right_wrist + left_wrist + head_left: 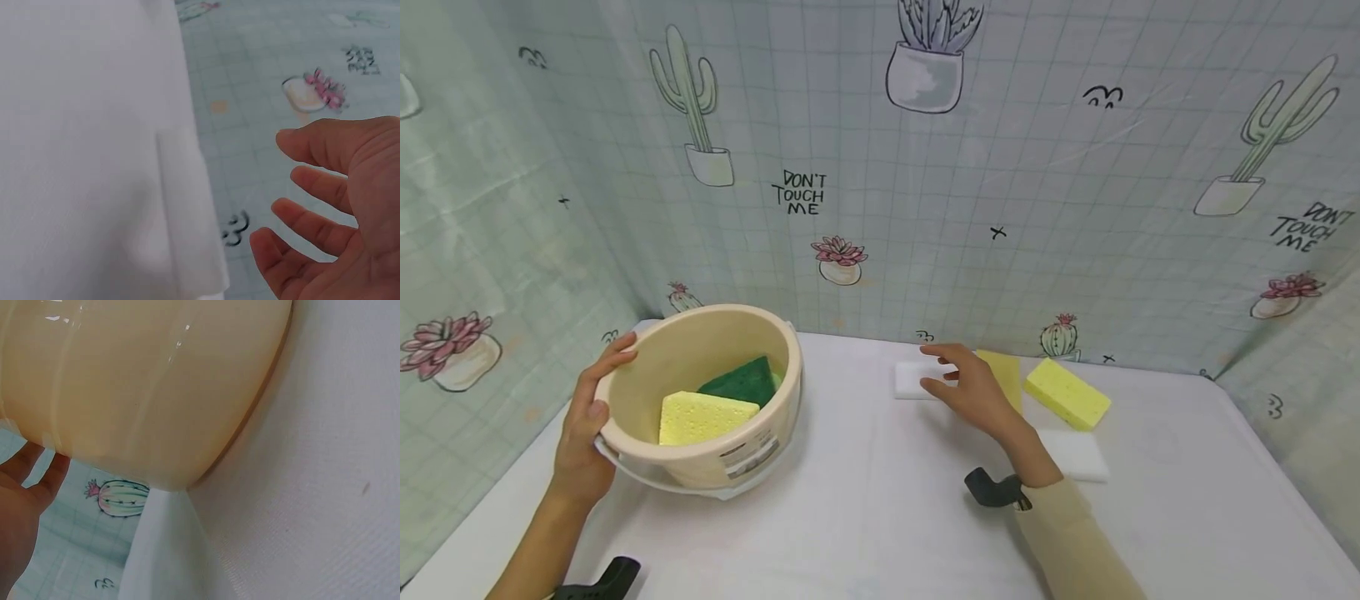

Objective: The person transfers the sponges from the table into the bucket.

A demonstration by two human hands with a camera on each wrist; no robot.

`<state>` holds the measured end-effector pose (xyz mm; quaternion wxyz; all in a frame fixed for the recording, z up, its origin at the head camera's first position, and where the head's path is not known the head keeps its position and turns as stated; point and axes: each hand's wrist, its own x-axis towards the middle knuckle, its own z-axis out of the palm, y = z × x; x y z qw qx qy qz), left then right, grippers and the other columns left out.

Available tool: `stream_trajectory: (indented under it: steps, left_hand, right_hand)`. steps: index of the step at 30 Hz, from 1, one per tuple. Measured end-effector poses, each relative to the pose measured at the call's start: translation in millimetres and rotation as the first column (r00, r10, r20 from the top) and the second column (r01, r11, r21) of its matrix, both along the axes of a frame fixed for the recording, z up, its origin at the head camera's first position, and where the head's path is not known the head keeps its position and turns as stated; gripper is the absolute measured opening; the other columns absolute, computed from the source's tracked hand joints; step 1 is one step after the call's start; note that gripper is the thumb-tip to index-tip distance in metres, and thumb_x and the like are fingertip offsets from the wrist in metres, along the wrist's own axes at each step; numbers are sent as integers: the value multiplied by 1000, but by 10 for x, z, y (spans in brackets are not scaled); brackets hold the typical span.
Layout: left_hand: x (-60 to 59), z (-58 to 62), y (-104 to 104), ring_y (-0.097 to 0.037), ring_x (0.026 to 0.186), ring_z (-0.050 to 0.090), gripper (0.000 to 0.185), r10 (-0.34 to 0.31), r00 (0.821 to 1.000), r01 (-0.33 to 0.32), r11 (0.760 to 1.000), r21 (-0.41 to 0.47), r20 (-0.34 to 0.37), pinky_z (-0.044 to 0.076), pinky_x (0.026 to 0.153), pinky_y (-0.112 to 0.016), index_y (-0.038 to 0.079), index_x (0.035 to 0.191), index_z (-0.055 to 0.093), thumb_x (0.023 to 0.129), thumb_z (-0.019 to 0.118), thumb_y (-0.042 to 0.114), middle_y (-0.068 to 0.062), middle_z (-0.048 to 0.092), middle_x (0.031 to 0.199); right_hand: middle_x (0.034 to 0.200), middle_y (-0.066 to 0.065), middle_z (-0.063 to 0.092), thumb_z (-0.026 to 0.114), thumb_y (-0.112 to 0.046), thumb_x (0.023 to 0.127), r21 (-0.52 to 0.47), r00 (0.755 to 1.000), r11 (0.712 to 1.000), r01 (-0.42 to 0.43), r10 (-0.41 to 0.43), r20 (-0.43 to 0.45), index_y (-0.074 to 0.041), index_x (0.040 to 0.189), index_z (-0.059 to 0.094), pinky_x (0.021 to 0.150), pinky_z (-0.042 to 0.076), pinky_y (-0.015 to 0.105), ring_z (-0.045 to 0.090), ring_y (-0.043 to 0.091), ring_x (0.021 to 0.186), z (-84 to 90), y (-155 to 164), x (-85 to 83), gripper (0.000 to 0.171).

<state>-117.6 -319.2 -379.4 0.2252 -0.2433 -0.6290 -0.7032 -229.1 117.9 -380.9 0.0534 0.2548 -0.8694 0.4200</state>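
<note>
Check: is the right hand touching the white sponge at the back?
Apart. In the right wrist view the right hand has open fingers, with a gap to the white sponge.

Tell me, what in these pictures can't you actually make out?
- Head view: the right hand covers part of the white sponge, so contact is unclear.
- Head view: the label on the beige bucket is too small to read, and the yellow sponge hides part of the green sponge.
- Left wrist view: the bucket wall fills the frame, hiding its contents; the left hand is cut off by the edge.
- Right wrist view: blurred, so the white sponge's outline is faint.
</note>
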Motion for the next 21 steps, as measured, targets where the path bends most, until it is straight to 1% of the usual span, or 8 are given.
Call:
stream_trajectory:
  steps: [4, 7, 10, 15, 21]
  left_hand:
    - [6, 8, 0, -27, 139, 11, 50, -1, 1000, 1, 1000, 13, 5, 28, 105, -20, -1, 140, 38, 94, 39, 19, -13, 16, 154]
    - [6, 15, 4, -27, 140, 10, 50, -10, 1000, 10, 1000, 26, 10, 27, 106, -21, -1, 140, 38, 94, 40, 20, -13, 16, 154]
    - [4, 15, 9, -27, 140, 10, 51, -14, 1000, 13, 999, 32, 9, 26, 107, -21, -2, 140, 38, 94, 40, 19, -13, 16, 153]
    - [6, 12, 13, -27, 140, 10, 51, -15, 1000, 15, 999, 37, 8, 26, 107, -21, -2, 140, 38, 94, 39, 19, -13, 16, 153]
    - [9, 9, 19, -27, 140, 11, 50, -14, 1000, 14, 999, 40, 7, 26, 107, -21, -2, 140, 38, 94, 39, 19, -13, 16, 153]
  right_hand:
    - [131, 16, 53, 72, -11, 85, 27, 999, 999, 36, -37, 32, -2, 130, 57, 86, 50, 43, 53, 36, 112, -87, 66, -65, 48]
    - [128, 18, 53, 73, -10, 84, 51, 997, 997, 60, -62, 43, -1, 129, 57, 83, 50, 43, 55, 35, 105, -135, 99, -92, 49]
    - [125, 19, 55, 74, -11, 83, 87, 996, 993, 81, -84, 33, -2, 129, 57, 81, 48, 43, 54, 33, 98, -167, 123, -107, 50]
    - [122, 18, 56, 76, -13, 81, 148, 994, 983, 107, -110, 14, -2, 129, 57, 75, 43, 38, 51, 27, 89, -188, 158, -115, 53]
    - [108, 14, 56, 79, -13, 78, 197, 992, 976, 97, -111, 63, -1, 132, 54, 62, 42, 30, 48, 21, 80, -192, 191, -118, 61]
